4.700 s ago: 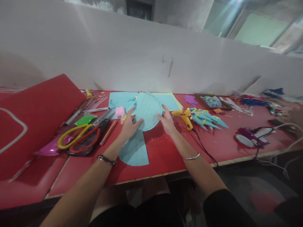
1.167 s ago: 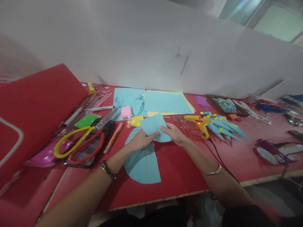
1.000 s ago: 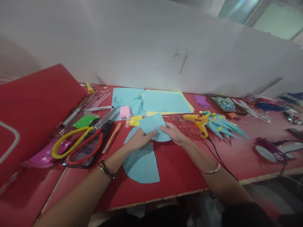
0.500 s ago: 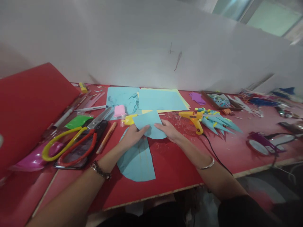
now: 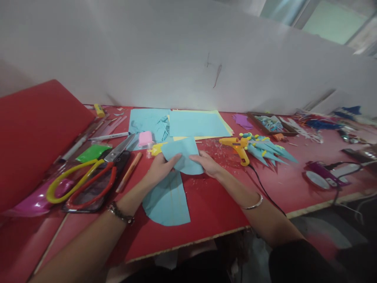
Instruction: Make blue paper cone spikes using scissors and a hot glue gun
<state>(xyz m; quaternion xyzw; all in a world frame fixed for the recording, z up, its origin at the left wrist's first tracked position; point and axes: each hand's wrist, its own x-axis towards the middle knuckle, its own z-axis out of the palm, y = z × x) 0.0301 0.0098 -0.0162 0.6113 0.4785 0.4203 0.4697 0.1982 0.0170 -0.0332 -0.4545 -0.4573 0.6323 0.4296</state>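
Note:
Between my two hands is a light blue piece of paper [image 5: 186, 151] with a rounded lower edge, raised above the table. My left hand [image 5: 161, 168] grips its left side, thumb on top and the other fingers behind. On the right side my right hand [image 5: 208, 162] pinches it in the same manner. A larger blue paper shape [image 5: 169, 202] with a curved left edge and faint lengthwise lines lies flat under my left hand and forearm. Its upper part is hidden by the hand and the held piece.
Big scissors [image 5: 110, 171] with yellow and red handles lie on a phone at left. Blue sheets [image 5: 197, 124] lie by the wall. At right are a yellow hot glue gun [image 5: 239, 147], its cord [image 5: 263, 188], blue paper cones [image 5: 269, 151] and a brown tray [image 5: 290, 129].
My camera view has shifted slightly, moving the whole scene a little to the left. Both hands still grip the paper, which looks tilted slightly differently.

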